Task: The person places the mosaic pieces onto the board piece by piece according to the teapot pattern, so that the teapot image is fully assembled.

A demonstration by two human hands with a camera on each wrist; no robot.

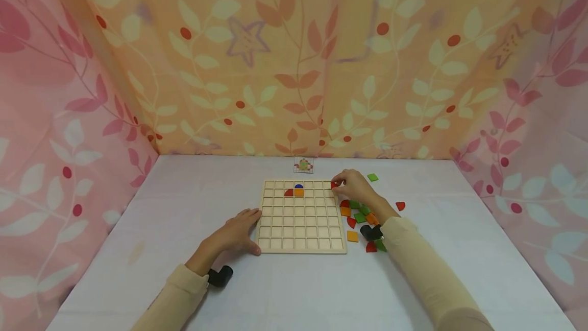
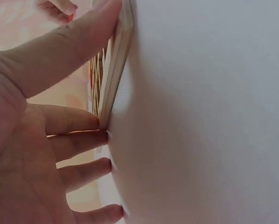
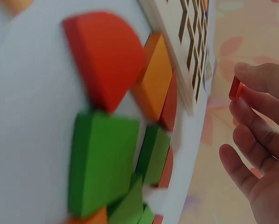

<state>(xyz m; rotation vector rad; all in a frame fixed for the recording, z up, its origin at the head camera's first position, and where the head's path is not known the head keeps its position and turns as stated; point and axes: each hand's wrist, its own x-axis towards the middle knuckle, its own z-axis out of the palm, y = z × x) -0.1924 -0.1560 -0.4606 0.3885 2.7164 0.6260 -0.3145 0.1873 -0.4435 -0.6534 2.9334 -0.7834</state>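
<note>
A wooden grid board (image 1: 300, 229) lies on the white table. Against its left edge rests my left hand (image 1: 236, 231), fingers spread and fairly straight, with the thumb near the front corner. Over the board's back right corner, my right hand (image 1: 353, 188) pinches a small red piece (image 3: 235, 87) between thumb and fingertips. Within the grid's upper cells sit a red quarter-round piece (image 1: 289, 193), an orange square (image 1: 299, 192) and a blue rounded piece (image 1: 298, 186). The right fingers partly hide the held piece, so its full shape cannot be seen.
Loose red, green and orange pieces (image 1: 360, 217) lie in a cluster right of the board, partly under the right forearm. A green piece (image 1: 372, 177) and a red piece (image 1: 400, 206) lie apart. Behind the board is a small picture card (image 1: 303, 165). Patterned curtains (image 1: 294, 65) surround the table.
</note>
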